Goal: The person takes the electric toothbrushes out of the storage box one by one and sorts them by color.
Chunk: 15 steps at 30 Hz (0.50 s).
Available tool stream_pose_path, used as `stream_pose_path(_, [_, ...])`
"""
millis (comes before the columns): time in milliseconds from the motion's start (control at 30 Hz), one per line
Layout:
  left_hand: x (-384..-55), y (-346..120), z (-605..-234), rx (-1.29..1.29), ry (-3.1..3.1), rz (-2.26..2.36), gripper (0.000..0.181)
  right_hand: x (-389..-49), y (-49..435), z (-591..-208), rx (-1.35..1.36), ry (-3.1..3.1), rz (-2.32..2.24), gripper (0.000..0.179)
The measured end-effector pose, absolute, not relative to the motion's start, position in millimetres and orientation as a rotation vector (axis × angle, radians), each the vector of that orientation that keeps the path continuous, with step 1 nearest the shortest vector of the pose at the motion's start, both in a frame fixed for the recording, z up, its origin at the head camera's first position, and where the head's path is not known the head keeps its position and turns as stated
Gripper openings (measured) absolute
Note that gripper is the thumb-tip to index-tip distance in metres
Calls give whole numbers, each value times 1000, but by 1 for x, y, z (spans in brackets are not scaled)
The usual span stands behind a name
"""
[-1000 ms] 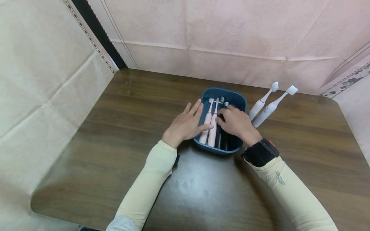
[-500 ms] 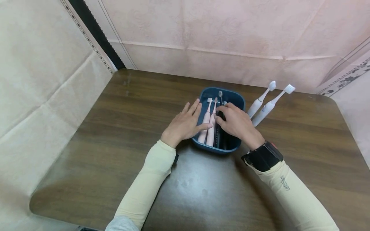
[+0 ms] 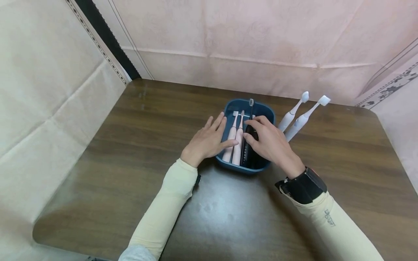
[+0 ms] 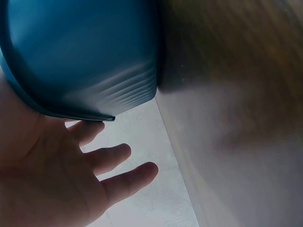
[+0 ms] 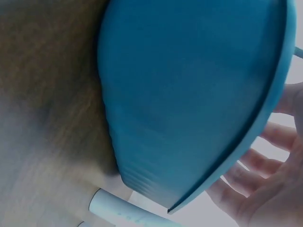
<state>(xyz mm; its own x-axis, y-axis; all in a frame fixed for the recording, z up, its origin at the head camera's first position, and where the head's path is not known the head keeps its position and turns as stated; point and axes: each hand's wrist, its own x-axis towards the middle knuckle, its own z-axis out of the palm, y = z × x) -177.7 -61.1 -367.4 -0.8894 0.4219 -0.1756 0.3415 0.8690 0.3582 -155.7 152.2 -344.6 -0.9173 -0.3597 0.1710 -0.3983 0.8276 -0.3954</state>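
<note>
One slim black electric toothbrush [image 3: 251,113] is pinched between the curled thumb and fingers of the right hand [image 3: 269,141], its thin dark neck topped by a small pale-bristled head that leans toward the far rim. Its middle is covered by the fingers. It is held inside a deep blue rounded plastic basket [image 3: 246,170], whose outer wall is shown by the wrist views to be smooth, ribbed near one corner and edged with a lip. To its left, two pale pink electric toothbrushes [image 3: 234,141] are laid side by side, heads away from the person. The left hand [image 3: 209,141] is spread with straight fingers at the basket's left rim, its thumb reaching over the pink handles. Just right of the basket, two white electric toothbrushes [image 3: 294,121] are stood on end on the brown wood-grained bench [image 3: 130,174]. Both forearms are covered by cream stretch sleeves [image 3: 177,181], and a black strap [image 3: 303,185] is worn on the right wrist. Behind, pale pink patterned cloth [image 3: 261,32] is hung.
</note>
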Motion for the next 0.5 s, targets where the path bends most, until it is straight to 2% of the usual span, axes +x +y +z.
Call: stream_pose_path(500, [-177,-62,-366,593,2795,461,91,-132,150,-351,688,-2715,651,51])
